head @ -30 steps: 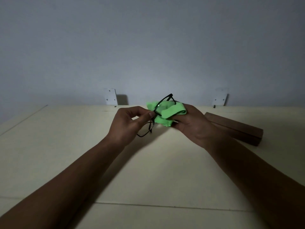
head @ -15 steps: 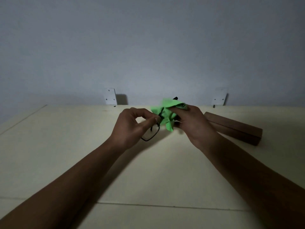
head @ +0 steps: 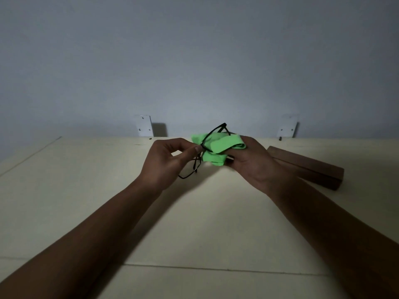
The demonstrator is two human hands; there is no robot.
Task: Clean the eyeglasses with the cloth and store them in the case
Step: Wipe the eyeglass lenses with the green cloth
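My left hand (head: 166, 160) still pinches the black eyeglasses (head: 201, 152), now tilted upright; my right hand (head: 250, 160) grips the respread green cloth (head: 216, 147) around one lens.

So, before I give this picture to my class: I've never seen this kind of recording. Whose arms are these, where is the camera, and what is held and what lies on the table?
The camera sits on the person's head, looking down, so the arms are their own. The left hand pinches black eyeglasses. The right hand presses a green cloth around one lens. A long brown case, closed, lies on the pale table to the right, beside the right arm.
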